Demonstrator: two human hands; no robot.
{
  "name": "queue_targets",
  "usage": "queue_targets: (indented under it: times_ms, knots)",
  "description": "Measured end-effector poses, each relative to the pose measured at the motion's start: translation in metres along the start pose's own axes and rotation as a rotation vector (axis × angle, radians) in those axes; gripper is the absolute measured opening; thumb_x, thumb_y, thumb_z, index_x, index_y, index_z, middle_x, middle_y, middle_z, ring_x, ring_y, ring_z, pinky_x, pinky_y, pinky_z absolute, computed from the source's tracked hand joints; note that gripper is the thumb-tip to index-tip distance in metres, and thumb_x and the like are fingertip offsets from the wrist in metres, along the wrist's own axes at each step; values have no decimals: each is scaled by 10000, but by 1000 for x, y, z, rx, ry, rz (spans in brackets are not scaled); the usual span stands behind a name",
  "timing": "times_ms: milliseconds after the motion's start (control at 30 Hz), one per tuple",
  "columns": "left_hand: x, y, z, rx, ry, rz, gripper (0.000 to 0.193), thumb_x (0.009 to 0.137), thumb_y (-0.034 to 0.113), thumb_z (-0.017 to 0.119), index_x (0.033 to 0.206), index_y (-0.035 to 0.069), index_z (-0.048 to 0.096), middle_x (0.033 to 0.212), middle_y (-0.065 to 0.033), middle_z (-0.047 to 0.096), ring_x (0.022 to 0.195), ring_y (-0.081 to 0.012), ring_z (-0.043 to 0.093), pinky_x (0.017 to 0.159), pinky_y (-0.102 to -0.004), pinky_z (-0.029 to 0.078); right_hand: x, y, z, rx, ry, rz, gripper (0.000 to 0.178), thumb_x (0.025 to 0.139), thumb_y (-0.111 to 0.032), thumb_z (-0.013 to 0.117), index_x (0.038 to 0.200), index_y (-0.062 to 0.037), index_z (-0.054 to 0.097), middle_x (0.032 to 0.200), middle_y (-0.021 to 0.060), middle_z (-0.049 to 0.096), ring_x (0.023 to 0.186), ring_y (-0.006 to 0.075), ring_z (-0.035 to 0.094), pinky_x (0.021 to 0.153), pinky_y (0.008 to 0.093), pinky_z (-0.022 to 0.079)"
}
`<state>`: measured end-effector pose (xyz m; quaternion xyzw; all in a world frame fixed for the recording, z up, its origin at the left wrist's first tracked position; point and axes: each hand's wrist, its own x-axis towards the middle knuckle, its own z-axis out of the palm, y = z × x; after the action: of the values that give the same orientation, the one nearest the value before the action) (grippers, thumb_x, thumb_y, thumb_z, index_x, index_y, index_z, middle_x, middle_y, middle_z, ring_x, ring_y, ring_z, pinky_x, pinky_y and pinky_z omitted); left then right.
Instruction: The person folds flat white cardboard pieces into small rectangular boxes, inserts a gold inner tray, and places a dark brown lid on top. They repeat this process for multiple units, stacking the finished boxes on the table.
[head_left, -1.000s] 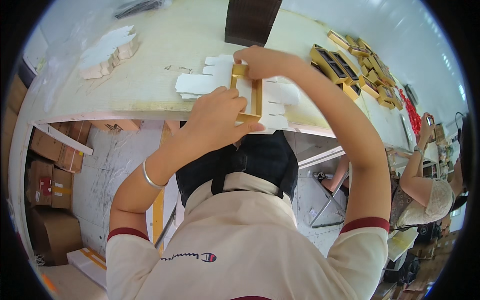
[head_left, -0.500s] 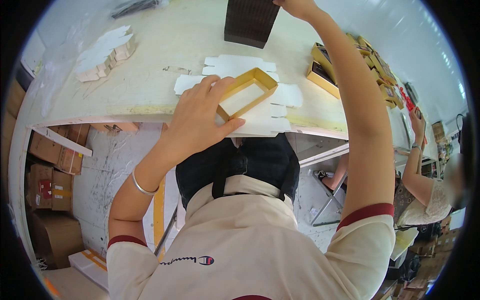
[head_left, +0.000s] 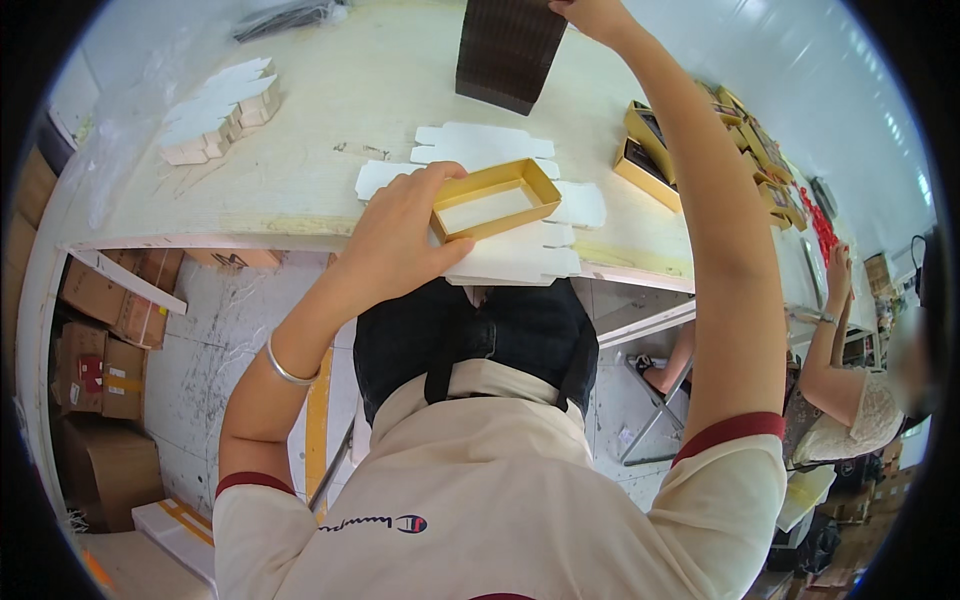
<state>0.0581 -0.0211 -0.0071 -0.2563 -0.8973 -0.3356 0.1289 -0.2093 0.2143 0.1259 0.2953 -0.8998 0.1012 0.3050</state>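
Nearest the table's front edge, the left hand (head_left: 400, 235) is gripping one end of a shallow gold rectangular cardboard tray (head_left: 494, 198), which is lying on flat white die-cut card blanks (head_left: 520, 255) — fingers curled over its rim. Farther back, the right hand (head_left: 590, 14) is reaching to the top of a tall dark ribbed stack (head_left: 508, 48) and touching it — whether it is grasping, I cannot tell.

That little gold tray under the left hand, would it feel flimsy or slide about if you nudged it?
The gold tray is probably light: its walls look thin, like folded card, and it is open and empty. It may flex if squeezed. Resting on flat white card cutouts, it would likely slide easily; the left hand steadies one end.
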Motion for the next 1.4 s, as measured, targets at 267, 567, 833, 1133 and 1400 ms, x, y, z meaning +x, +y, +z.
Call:
queue_targets:
  times_ms: [267, 567, 833, 1133, 1400]
  knots:
    - [-6, -8, -6, -125, -81, -85, 732, 718, 190, 750, 1339, 105, 372, 1154, -192, 509, 1085, -307, 505, 938, -368, 425, -26, -55, -66, 625, 123, 223, 266, 882, -261, 584, 1014, -33, 611, 938, 166, 667, 819, 278, 613, 747, 354, 450]
    - [12, -14, -14, -281, -222, -5, 887, 662, 164, 787, 1418, 201, 323, 1184, -127, 517, 1143, -266, 470, 977, -376, 397, -184, -92, -85, 1132, -797, 788, 225, 924, -207, 456, 870, -38, 594, 656, -14, 507, 495, 63, 413, 419, 204, 288]
    - [10, 4, -18, -41, -161, 46, 748, 685, 79, 758, 1357, 162, 441, 1208, -120, 535, 1078, -279, 516, 936, -361, 442, -184, -130, -59, 822, -780, 755, 323, 951, -337, 465, 996, -25, 537, 601, 30, 486, 363, 69, 355, 339, 213, 265]
    - [17, -1, -20, -82, -315, -13, 662, 772, 193, 718, 1365, 117, 433, 1386, -157, 411, 1223, -305, 451, 999, -360, 409, -212, -112, -73, 650, -539, -149, 352, 797, -34, 658, 1146, -51, 617, 1041, 91, 655, 833, 221, 614, 725, 303, 488]
    - [15, 16, 15, 176, -137, 143, 886, 719, 694, 606, 1337, 76, 463, 1398, -203, 390, 1310, -408, 314, 1051, -481, 318, -217, -128, -62, 416, -482, -326, 283, 800, -129, 668, 1053, -5, 633, 940, 162, 639, 803, 287, 614, 666, 343, 486]
